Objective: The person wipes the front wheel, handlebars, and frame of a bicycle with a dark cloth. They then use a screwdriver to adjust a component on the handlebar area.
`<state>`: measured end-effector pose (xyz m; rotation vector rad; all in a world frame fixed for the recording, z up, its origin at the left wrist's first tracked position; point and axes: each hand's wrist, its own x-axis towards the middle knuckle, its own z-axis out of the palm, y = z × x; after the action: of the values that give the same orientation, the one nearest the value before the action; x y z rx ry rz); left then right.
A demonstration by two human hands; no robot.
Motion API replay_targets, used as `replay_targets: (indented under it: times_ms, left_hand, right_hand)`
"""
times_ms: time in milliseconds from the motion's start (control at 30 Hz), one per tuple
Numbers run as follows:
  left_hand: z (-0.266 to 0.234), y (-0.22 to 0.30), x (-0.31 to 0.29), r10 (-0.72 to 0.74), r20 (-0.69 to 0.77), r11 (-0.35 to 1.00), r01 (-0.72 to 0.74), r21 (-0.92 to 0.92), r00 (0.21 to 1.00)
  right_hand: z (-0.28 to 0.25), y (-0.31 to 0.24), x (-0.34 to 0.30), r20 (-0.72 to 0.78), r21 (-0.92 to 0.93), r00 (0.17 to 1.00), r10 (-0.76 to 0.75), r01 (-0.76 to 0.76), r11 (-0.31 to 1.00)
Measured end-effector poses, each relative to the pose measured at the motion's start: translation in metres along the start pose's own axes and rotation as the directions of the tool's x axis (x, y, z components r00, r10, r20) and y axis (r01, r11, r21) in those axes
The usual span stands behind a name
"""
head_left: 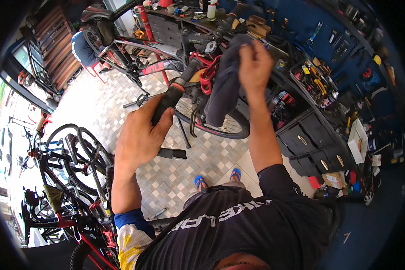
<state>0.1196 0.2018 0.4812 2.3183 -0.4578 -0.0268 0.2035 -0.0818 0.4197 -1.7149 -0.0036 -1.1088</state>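
Note:
A bicycle [166,47] with a dark frame and red parts stands in front of me. My left hand [141,132] is closed around the black rubber grip [170,100] at the near end of its handlebar. Higher up and to the right, my right hand [255,67] clutches a dark cloth [222,87], which hangs down in front of the bike's front end. Beside the cloth shows a red fork crown [206,80]. A brake lever [192,121] points downward below it. The cloth hides part of the front wheel [238,126].
A cluttered workbench [159,15] runs along the back, with a spray bottle [211,9] on it. Black drawers [301,137] and a tool tray [317,83] stand at right. Several bicycles [72,157] crowd the left. A person [83,47] sits at the far left.

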Motion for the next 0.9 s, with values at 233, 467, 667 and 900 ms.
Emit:
replay_targets:
  times_ms: [233,467,667,900]
  left_hand:
    - [-0.002,-0.004,0.011,0.041,-0.029,0.999,-0.041,-0.026,0.999]
    - [-0.001,0.003,0.009,0.024,-0.037,0.999,-0.023,0.022,0.999]
    - [0.002,-0.005,0.009,0.051,-0.047,0.999,-0.052,-0.007,0.998]
    - [0.002,-0.009,0.008,0.106,-0.058,0.994,-0.104,0.023,0.993]
  right_hand:
    - [-0.061,0.020,0.007,-0.097,0.305,0.985,0.143,-0.108,0.946]
    - [-0.005,0.000,-0.037,0.236,-0.117,0.972,-0.014,0.043,0.992]
    - [-0.005,-0.011,-0.033,0.291,-0.288,0.947,-0.140,0.226,0.930]
    - [-0.038,-0.078,0.061,0.588,-0.002,0.553,-0.590,0.731,0.683]
